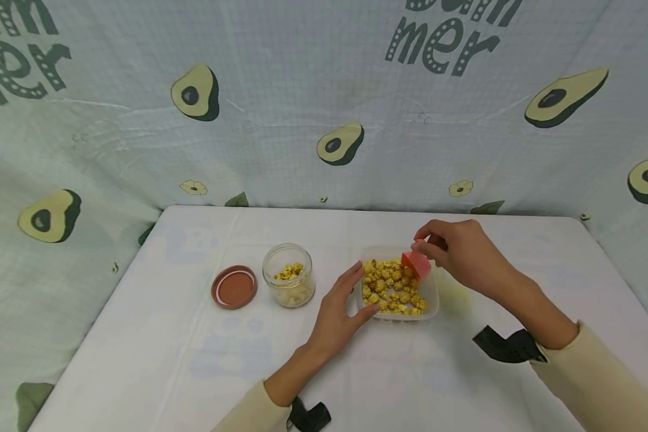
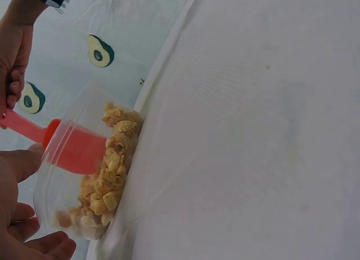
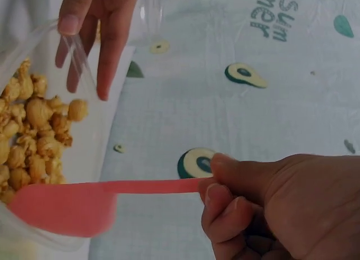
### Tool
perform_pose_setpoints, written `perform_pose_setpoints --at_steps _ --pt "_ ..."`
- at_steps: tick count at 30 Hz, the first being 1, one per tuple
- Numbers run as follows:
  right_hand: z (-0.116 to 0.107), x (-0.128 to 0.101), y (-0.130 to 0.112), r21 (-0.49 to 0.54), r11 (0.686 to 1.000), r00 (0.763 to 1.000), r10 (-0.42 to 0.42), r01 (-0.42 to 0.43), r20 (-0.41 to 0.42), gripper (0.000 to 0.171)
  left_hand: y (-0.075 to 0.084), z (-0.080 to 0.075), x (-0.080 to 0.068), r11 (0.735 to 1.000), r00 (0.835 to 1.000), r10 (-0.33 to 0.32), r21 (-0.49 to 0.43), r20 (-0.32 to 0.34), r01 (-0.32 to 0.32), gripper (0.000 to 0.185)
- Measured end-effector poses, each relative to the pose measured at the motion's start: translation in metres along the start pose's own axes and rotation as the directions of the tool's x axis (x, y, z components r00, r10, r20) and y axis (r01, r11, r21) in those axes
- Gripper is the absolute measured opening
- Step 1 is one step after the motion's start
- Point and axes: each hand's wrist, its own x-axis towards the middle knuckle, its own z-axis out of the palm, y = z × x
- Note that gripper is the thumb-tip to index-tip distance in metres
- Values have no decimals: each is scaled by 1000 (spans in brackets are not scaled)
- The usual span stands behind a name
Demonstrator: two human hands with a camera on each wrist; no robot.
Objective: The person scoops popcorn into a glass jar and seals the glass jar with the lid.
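A clear plastic container (image 1: pixel 433 305) holding caramel popcorn (image 1: pixel 383 277) stands on the white table. My right hand (image 1: pixel 472 255) pinches the thin handle of a red measuring scoop (image 3: pixel 62 208) between thumb and fingers. The scoop's cup dips inside the container, against the popcorn at its right side. My left hand (image 1: pixel 337 312) rests against the container's left side, fingers spread and thumb near the front rim. In the left wrist view, the left fingers (image 2: pixel 39 246) lie loosely along the clear wall. How full the scoop is cannot be seen.
A glass jar (image 1: pixel 294 295) partly filled with popcorn stands left of the left hand, its mouth uncovered. Beside it lies a round brown lid (image 1: pixel 234 287). Behind the table (image 1: pixel 194 384) hangs a pale cloth (image 1: pixel 281 72) printed with avocados.
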Motion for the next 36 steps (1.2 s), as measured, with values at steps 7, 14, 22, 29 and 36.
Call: perform_pose_setpoints --at_steps 7,14,22,29,36 --pt "0 -14 17 35 989 988 145 -143 -44 13 -1 -3 0 1000 1000 -16 -3 20 16 70" --pt "7 -28 40 105 966 966 246 -237 -76 20 -4 -3 1 1000 999 -24 -17 48 25 72" --pt "17 -29 58 216 922 947 316 -322 61 28 -7 -2 1 999 998 -30 -26 54 31 75" --pt "32 -37 66 308 863 916 377 -401 136 35 -7 -1 1 999 998 -17 -29 54 18 77" --pt "53 -49 64 382 811 895 424 -443 138 42 -7 -2 1 1000 999 -15 -13 44 15 77"
